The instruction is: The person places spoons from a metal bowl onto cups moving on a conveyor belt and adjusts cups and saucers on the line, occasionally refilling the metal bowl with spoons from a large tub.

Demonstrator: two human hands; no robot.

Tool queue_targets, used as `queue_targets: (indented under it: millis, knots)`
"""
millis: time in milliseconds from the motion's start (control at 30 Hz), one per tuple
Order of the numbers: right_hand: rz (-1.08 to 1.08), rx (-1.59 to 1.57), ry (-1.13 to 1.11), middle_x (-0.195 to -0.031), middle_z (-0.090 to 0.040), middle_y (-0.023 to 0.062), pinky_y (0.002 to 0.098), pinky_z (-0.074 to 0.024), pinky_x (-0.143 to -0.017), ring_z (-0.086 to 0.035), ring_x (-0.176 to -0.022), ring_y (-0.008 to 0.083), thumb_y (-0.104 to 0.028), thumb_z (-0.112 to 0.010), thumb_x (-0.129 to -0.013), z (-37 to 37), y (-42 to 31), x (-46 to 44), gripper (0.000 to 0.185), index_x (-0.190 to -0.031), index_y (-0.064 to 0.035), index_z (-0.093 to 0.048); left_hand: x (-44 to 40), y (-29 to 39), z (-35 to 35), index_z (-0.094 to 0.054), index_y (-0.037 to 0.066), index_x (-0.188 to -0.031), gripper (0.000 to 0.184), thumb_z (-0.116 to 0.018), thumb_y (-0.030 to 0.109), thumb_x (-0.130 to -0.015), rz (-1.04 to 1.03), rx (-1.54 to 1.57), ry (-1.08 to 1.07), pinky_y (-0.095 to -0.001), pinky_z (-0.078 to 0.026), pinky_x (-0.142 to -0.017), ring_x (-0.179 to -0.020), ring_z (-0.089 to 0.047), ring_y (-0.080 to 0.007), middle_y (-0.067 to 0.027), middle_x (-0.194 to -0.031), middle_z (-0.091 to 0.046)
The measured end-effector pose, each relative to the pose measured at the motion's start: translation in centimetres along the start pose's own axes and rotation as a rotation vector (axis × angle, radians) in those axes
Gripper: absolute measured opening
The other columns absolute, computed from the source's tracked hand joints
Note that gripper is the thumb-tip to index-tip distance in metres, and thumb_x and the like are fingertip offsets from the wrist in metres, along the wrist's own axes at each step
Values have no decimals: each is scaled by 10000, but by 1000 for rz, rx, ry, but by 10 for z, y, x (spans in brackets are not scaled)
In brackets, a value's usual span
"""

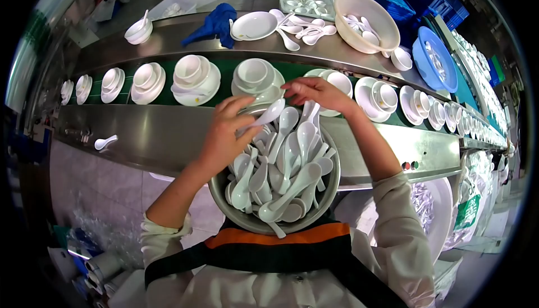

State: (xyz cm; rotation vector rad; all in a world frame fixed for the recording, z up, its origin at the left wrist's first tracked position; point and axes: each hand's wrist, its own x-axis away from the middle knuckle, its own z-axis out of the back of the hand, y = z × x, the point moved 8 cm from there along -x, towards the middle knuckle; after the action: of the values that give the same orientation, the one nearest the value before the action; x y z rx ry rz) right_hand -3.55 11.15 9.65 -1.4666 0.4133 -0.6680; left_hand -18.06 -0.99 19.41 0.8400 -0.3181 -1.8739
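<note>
My left hand [224, 134] is closed on the handle of a white spoon [272, 112], its bowl tilted up over the pile. My right hand [317, 92] reaches across the bin with thumb and fingertips close together at the edge of a dish stack [256, 76]; whatever they pinch, if anything, is hidden. Below both hands, a round metal basin [335, 187] stands against my body, heaped with white spoons [289, 151]. That dish stack, a plate with bowls on it, sits on a green conveyor belt [224, 92].
Similar dish stacks [195, 78] line the belt on both sides. A steel ledge behind holds a blue cloth [216, 24], an oval plate [254, 26], loose spoons [309, 30], a beige basin [368, 5] and a blue basin [421, 55]. One spoon [105, 142] lies on the near ledge.
</note>
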Motion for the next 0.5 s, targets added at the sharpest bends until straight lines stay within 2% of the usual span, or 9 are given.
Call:
queue_targets:
  millis: [67, 133, 167, 267, 300, 367, 400, 467, 500]
  knots:
    - [150, 338, -216, -910, -635, 86, 264, -471, -739, -602, -801, 140, -340, -599, -825, -16, -36, 7, 388, -1057, -29, -600, -13, -5, 5, -588, -40, -761, 131, -661, 58, -717, 36, 79, -41, -327, -396, -874, -1032, -507, -251, -121, -1094, -565]
    - [22, 445, -255, -839, -653, 91, 269, -475, -709, -619, -769, 157, -248, -663, -738, -22, -41, 3, 326, -979, -31, -626, -27, -13, 10, -603, -45, -866, 158, -635, 44, -739, 134, 284, -103, -290, -423, -813, -914, -564, -200, -102, -986, -614]
    - [-13, 565, -247, -817, -657, 96, 272, -477, -701, -623, -769, 162, -208, -672, -710, -25, -49, 2, 299, -946, -28, -634, -29, -27, 12, -621, -13, -919, 171, -612, 22, -752, 309, 333, -118, -282, -436, -775, -866, -579, -179, -89, -931, -630]
    - [168, 917, -26, -782, -653, 76, 291, -482, -646, -626, -701, 215, -101, -629, -694, -26, -71, 5, 164, -854, -67, -643, -53, -55, 15, -640, 25, -933, 184, -589, 3, -758, 292, 431, -108, -285, -446, -740, -826, -590, -192, -93, -897, -636]
    - [236, 983, 47, -782, -650, 81, 297, -482, -631, -624, -683, 225, -92, -621, -701, -27, -85, 14, 144, -842, -69, -639, -60, -60, 11, -644, 32, -920, 186, -584, -5, -748, 215, 281, -168, -299, -446, -742, -817, -587, -210, -96, -879, -633]
    - [185, 728, 217, -787, -643, 102, 300, -488, -620, -627, -681, 224, -77, -609, -717, 1, -90, 35, 122, -834, -43, -621, -64, -86, -6, -649, 39, -906, 190, -578, -14, -738, 136, 135, -220, -313, -446, -745, -807, -585, -228, -100, -860, -630]
    - [260, 605, 352, -754, -638, 108, 295, -487, -619, -625, -666, 219, -66, -607, -728, 20, -91, 51, 124, -846, -28, -609, -63, -99, -24, -656, 51, -869, 181, -576, -7, -717, 12, 23, -237, -333, -429, -768, -833, -570, -241, -99, -852, -622]
    - [124, 607, 560, -660, -624, 97, 272, -478, -582, -609, -604, 161, -68, -580, -752, 64, -66, 84, 163, -906, -31, -619, -62, -113, -51, -662, 64, -832, 174, -575, 0, -696, -116, -83, -249, -353, -413, -790, -858, -554, -254, -97, -845, -614]
    - [-96, 661, 580, -610, -613, 88, 264, -472, -536, -599, -549, 143, -85, -563, -763, 80, -48, 102, 178, -915, -12, -620, -61, -116, -64, -654, 54, -831, 177, -587, -3, -677, -137, -133, -283, -371, -390, -830, -915, -532, -261, -99, -897, -603]
